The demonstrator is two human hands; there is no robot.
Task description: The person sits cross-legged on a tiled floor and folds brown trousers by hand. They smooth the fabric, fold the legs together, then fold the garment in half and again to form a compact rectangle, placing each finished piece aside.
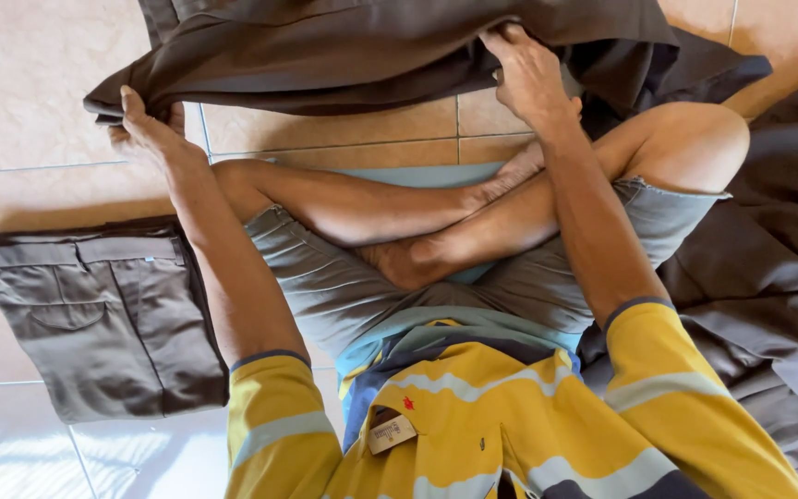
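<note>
I sit cross-legged on a tiled floor. A dark brown garment (371,46) is spread on the floor in front of my knees. My left hand (145,125) grips its left edge, fingers curled over the cloth. My right hand (526,74) pinches the lower edge of the same garment further right, lifting a fold. My crossed legs and grey shorts lie between my arms.
A folded stack of grey-brown trousers (94,310) lies on the floor at my left. A heap of dark brown cloth (768,277) lies at my right, beside my knee. Beige floor tiles (20,83) surround everything.
</note>
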